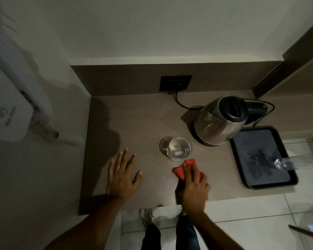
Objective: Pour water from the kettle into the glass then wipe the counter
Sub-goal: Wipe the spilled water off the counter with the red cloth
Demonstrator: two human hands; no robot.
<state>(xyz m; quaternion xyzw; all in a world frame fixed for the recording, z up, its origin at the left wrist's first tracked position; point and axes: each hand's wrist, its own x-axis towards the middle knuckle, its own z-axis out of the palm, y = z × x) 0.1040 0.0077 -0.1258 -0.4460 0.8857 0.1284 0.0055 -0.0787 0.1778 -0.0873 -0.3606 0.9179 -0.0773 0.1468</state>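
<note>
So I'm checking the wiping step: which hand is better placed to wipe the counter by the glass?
Right. The right hand already presses the red cloth on the counter, just in front of the glass. The left hand lies flat and empty, farther away.

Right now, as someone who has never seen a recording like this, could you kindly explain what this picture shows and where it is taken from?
There is no machine here: a person wears a camera on the head, looking down at their own two bare hands. The single picture is that head view. The left hand lies flat and empty on the brown counter. The right hand presses a red cloth onto the counter, as in wiping. Just beyond the cloth stands a glass with water in it. Behind that is a steel kettle on its base, and to the right a dark tray.
</note>
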